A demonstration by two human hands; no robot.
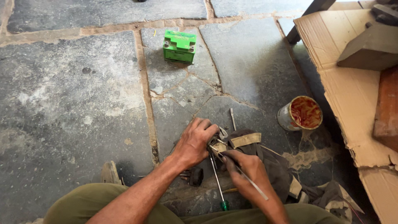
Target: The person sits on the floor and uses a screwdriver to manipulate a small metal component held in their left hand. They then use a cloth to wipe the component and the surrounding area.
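Observation:
My left hand (195,140) presses down on a small dark metal part (214,141) that rests on a dirty cloth (273,170) on the stone floor. My right hand (248,172) grips a thin metal rod-like tool (244,176), its tip pointing at that part. A green-handled screwdriver (219,186) lies between my hands with its handle towards me. A small black round piece (196,176) lies under my left wrist.
A green box-shaped battery (179,46) stands farther off on the floor. An open tin with orange-red contents (300,113) stands to the right. Flattened cardboard (352,91) with a grey block (369,47) covers the right side. A loose bolt (233,118) lies beyond my hands.

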